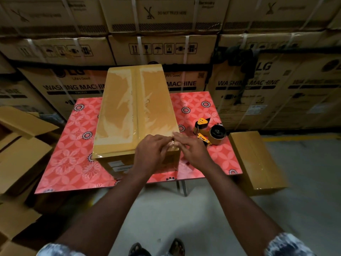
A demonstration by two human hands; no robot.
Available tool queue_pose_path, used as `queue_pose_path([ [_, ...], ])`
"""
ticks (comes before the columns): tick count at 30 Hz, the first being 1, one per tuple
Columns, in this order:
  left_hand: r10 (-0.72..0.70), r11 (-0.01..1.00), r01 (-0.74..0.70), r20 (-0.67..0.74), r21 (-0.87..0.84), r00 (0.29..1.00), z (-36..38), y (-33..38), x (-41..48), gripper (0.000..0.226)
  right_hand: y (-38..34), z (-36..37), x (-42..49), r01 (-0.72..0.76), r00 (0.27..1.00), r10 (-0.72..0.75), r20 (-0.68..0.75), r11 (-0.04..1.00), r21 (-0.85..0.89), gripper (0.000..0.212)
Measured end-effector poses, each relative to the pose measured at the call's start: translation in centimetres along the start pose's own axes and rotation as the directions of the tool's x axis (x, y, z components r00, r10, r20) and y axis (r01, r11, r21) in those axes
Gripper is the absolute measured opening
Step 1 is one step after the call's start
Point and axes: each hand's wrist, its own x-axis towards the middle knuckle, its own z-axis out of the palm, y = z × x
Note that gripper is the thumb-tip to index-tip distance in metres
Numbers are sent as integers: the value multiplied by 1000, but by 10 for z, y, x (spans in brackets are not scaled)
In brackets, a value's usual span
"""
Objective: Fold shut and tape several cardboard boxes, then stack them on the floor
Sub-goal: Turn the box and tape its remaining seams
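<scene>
Warehouse aisle, strapped washing-machine cartons point(166, 52) stacked behind. Head view: we stand at a table point(70, 145) w/ a red floral cover. A closed cardboard box point(118, 111) lies on it, clear tape point(135, 100) along its centre seam. Our left hand point(153, 150) & right hand point(191, 148) meet fingertip to fingertip at the box's near top edge, on the tape; pinching or just pressing, we can't tell. A tape dispenser point(210, 132) sits on the table just right of the box. Another taped box point(256, 159) rests on the floor point(304, 200), right.
</scene>
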Motion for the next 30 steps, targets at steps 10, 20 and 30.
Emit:
queue_pose_path([
  [10, 136, 990, -134, -68, 44, 988, 26, -12, -5, 40, 20, -1, -1, 212, 977, -207, 46, 938, -275, 42],
  [20, 21, 997, -24, -39, -79, 999, 23, -10, -8, 38, 7, 5, -2, 114, 992, -123, -25, 966, -233, 47],
  [30, 23, 987, -30, -44, -161, 999, 4, -21, -12, 33, -9, 26, 4, 176, 974, -225, -24, 820, -545, 42],
])
